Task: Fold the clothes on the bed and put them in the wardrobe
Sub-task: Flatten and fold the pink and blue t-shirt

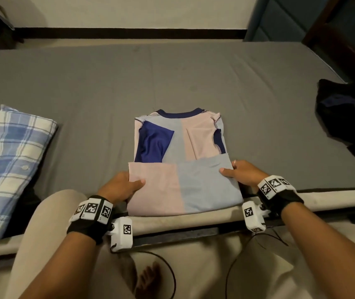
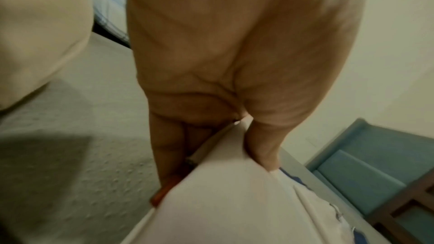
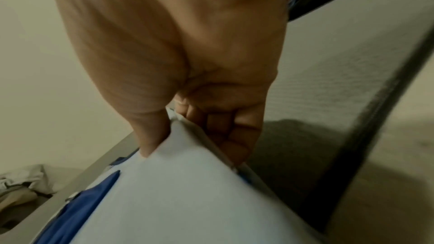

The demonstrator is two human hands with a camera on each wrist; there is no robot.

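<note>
A pink, light-blue and navy shirt [image 1: 181, 145] lies on the grey bed [image 1: 107, 87] near its front edge, sleeves folded in, collar away from me. Its lower part is turned up over the body. My left hand [image 1: 124, 184] pinches the left side of that flap, thumb on top and fingers underneath, as the left wrist view shows on the pale cloth [image 2: 234, 201]. My right hand [image 1: 239, 172] pinches the right side the same way, thumb over the light-blue cloth [image 3: 187, 192].
A folded blue-and-white plaid shirt [image 1: 8, 160] lies at the bed's left front. A dark heap of clothes [image 1: 349, 119] sits at the right edge. A blue upholstered headboard [image 1: 280, 18] stands at the far right. My knees and a bare foot [image 1: 148, 279] are below the bed frame.
</note>
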